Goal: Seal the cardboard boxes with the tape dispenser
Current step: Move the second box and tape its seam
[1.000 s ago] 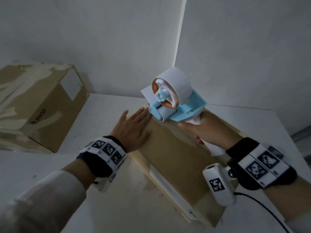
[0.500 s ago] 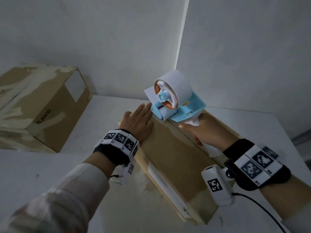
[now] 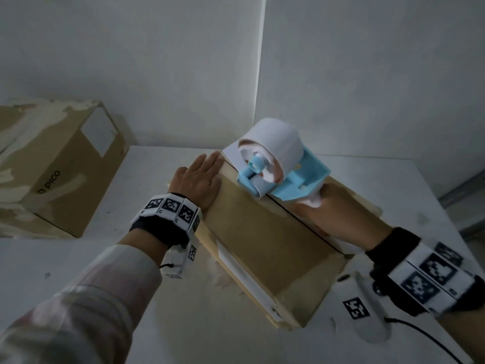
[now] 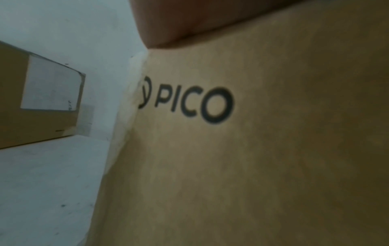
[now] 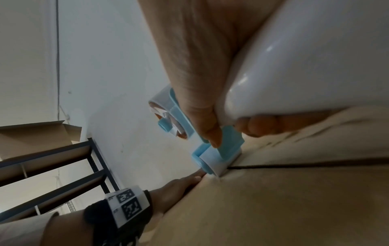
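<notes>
A long cardboard box (image 3: pixel 265 240) lies slantwise on the white table, its two top flaps meeting in a dark seam (image 3: pixel 301 222). My left hand (image 3: pixel 199 179) presses flat on the box's far left corner, fingers straight. My right hand (image 3: pixel 338 214) grips the white handle of a blue tape dispenser (image 3: pixel 278 174) with a white tape roll; its front roller (image 5: pixel 212 164) touches the seam near the far end. In the left wrist view the box side (image 4: pixel 252 149) with its PICO print fills the picture.
A second, larger cardboard box (image 3: pixel 52 164) stands at the back left against the wall. White walls meet in a corner just behind the table (image 3: pixel 78 258). A dark metal shelf (image 5: pixel 52 166) with cardboard shows in the right wrist view.
My left hand slid forward along the box to its far corner. The dispenser came down from above the box until its roller met the seam.
</notes>
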### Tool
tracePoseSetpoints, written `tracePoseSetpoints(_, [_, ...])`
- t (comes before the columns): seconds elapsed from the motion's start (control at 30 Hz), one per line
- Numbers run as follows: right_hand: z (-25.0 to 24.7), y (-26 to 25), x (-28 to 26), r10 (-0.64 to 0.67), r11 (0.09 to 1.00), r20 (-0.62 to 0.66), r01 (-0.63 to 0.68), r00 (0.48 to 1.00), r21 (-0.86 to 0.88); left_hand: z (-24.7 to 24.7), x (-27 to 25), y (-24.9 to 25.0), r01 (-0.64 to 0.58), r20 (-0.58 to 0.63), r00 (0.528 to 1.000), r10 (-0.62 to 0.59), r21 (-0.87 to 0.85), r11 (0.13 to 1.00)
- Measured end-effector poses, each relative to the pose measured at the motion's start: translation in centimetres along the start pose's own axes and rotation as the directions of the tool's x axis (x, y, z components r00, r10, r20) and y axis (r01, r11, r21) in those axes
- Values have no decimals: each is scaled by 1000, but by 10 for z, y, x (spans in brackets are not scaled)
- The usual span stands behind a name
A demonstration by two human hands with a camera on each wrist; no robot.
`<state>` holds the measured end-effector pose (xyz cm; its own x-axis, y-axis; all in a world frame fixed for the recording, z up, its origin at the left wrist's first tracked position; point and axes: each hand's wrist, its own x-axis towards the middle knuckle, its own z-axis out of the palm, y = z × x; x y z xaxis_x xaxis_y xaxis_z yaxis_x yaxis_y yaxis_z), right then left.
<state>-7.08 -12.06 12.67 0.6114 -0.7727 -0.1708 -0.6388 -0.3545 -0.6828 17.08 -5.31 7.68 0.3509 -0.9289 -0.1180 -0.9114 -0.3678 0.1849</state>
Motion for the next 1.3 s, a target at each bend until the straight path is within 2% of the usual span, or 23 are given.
tracePoseSetpoints(0.17, [-18,32,-46,88,995,4,-88,996,52,3,0,0,15,-25,1000,-15,-1,1000])
tracePoseSetpoints(0.3, [-33,60,-84,141,990,-31,-141,990,-2,3,1,0,21,-25,999,-21,-3,1000])
tracePoseSetpoints(0.47, [-46,85,-120,270,959,-18,-267,963,91,3,1,0,29,-24,999,-29,7,1000])
tracePoseSetpoints(0.6, [-52,98,-140,294,955,-51,-291,954,57,3,1,0,34,-26,999,-34,5,999])
tracePoseSetpoints(0.73, [-57,104,-160,393,913,15,-392,920,112,4,2,0,43,-19,999,-42,16,999])
tracePoseSetpoints(0.8, [-56,109,-168,408,911,-66,-401,910,99,3,3,0,45,-17,999,-45,19,999])
tracePoseSetpoints(0.83, [-55,117,-171,439,895,-61,-430,897,117,3,2,0,47,-17,999,-46,19,999])
tracePoseSetpoints(0.9, [-49,131,-178,399,916,-94,-392,912,89,2,2,1,42,-11,999,-42,21,999])
tracePoseSetpoints(1.13, [-45,119,-166,354,927,-115,-331,928,176,-4,-2,12,37,41,998,-41,78,996])
tracePoseSetpoints(1.23, [-31,115,-152,287,942,-117,-258,951,215,-1,-13,43,-109,148,984,94,95,989])
tracePoseSetpoints(1.3, [-19,107,-137,235,948,-111,-202,966,247,7,-23,66,-198,177,968,178,103,975])
